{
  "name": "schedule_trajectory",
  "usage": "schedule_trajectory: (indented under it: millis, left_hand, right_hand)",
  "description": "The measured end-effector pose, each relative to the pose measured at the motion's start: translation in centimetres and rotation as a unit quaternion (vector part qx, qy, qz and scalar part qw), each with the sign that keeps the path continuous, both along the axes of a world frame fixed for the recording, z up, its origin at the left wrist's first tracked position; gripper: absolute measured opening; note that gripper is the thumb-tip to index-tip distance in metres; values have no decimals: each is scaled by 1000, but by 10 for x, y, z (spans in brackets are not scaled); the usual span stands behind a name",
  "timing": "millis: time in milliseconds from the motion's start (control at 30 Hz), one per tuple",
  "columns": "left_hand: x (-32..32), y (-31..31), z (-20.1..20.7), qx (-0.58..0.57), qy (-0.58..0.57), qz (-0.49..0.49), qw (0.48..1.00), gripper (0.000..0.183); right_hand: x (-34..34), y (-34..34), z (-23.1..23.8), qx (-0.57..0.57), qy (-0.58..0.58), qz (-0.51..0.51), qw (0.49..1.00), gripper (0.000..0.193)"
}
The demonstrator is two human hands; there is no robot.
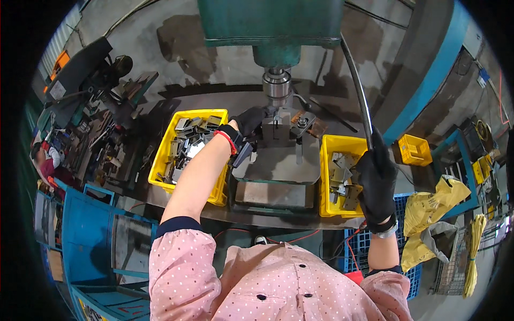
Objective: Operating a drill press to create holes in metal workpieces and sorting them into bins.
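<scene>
My right hand (pixel 377 179), in a black glove, is wrapped round the long metal lever (pixel 357 80) of a green drill press (pixel 273 21). My left hand (pixel 249 121), also gloved, reaches to the metal fixture block (pixel 276 131) below the drill chuck (pixel 277 85). Its fingers are bent together at the block's upper left side; what they pinch is hidden. A dark metal piece (pixel 243 154) shows just below my left wrist, and I cannot tell whether the hand holds it. A clamp bolt (pixel 302 122) stands right of the block.
Left of the press, a yellow bin (pixel 155 170) holds many metal brackets. Another yellow bin (pixel 326 206) with metal pieces stands to the right. Further right are a small yellow basket (pixel 415 150) and yellow sacks (pixel 435 214). A second machine (pixel 88 69) stands far left, near another person (pixel 51 160).
</scene>
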State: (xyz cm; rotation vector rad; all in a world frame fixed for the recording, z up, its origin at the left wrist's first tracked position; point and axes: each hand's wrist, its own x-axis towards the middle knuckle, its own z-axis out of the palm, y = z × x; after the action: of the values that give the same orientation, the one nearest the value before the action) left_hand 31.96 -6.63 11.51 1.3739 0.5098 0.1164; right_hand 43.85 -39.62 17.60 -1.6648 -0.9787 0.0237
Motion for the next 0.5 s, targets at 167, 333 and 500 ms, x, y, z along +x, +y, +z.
schedule_trajectory:
  millis: [167,333,500]
  left_hand:
    - [-5,9,-4,257,-47,-64,963,30]
    - [-7,-7,16,306,17,-49,951,32]
    - [-11,-2,13,505,-2,-74,860,38]
  right_hand:
    - [14,8,-29,38,-158,-6,987,47]
    - [4,17,-33,30,-71,-22,997,47]
    - [10,26,-46,95,-155,-41,982,47]
